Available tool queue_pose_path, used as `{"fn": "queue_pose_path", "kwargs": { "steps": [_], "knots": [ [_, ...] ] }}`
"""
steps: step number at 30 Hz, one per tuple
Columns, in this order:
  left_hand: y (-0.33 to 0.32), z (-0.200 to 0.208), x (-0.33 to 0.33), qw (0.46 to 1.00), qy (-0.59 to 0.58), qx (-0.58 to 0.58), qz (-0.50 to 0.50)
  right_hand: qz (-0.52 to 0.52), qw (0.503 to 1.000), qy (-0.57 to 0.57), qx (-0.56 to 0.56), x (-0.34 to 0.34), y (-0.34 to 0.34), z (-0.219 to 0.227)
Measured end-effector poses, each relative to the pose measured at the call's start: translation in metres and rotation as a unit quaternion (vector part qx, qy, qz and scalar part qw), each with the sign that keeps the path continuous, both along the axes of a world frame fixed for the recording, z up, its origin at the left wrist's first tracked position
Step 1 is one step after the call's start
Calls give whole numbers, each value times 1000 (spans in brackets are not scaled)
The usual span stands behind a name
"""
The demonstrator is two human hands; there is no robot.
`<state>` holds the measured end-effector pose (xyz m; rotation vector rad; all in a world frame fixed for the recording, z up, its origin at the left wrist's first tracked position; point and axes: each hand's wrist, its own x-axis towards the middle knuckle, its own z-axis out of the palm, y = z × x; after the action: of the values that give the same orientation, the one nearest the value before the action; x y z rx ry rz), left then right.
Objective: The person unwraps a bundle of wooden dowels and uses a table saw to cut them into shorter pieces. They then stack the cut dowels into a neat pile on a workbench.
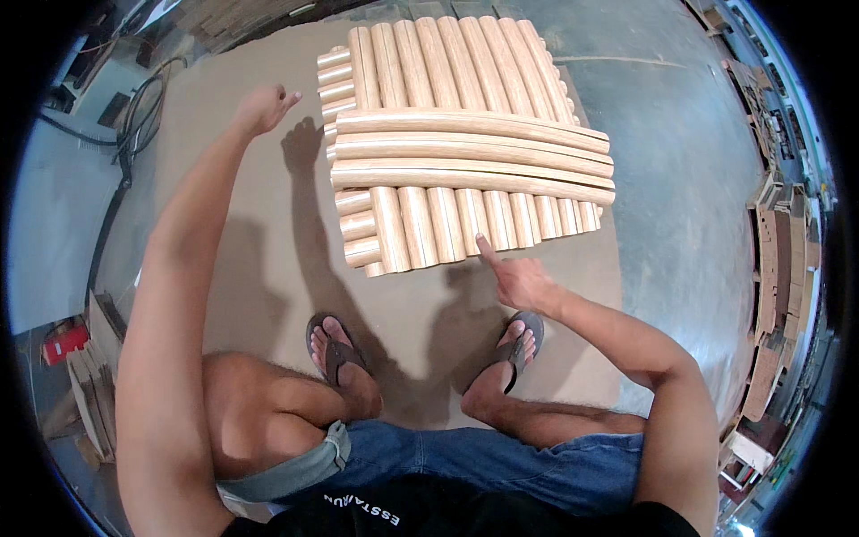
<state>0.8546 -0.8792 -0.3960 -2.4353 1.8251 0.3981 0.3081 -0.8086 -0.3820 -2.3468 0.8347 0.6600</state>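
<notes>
In the head view, a stack of rounded wooden pieces (465,143) lay on a brown board (268,251) on the floor, in the upper centre of the frame. The left hand (261,109) was raised at the upper left, just beside the stack, its grip open and holding nothing. The right hand (519,279) pointed one finger at the lower edge of the stack, near it; the other fingers were curled, gripping nothing. Both feet wore sandals (335,353).
</notes>
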Motion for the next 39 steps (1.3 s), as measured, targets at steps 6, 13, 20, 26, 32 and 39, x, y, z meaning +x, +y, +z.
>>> {"fn": "queue_pose_path", "kwargs": {
  "steps": [6, 13, 20, 26, 32, 39],
  "knots": [
    [6, 2, 11, 1000, -3, 25, -14, -32, 999, 10, -30, -18, -15, -5],
    [12, 0, 7, 1000, 10, -9, 7, -102, 985, -111, -81, -41, -25, -20],
    [11, 2, 3, 1000, -5, 19, 4, -104, 992, 8, -76, -55, -38, -18],
    [10, 2, 1, 999, 8, 26, -15, -189, 977, 1, -100, -72, -47, -22],
    [12, -6, 2, 1000, 6, 8, -4, -243, 962, -41, -120, -95, -49, -36],
    [10, 1, 1, 999, -3, 42, -12, -215, 967, 91, -105, -113, -57, -31]
  ]
}}
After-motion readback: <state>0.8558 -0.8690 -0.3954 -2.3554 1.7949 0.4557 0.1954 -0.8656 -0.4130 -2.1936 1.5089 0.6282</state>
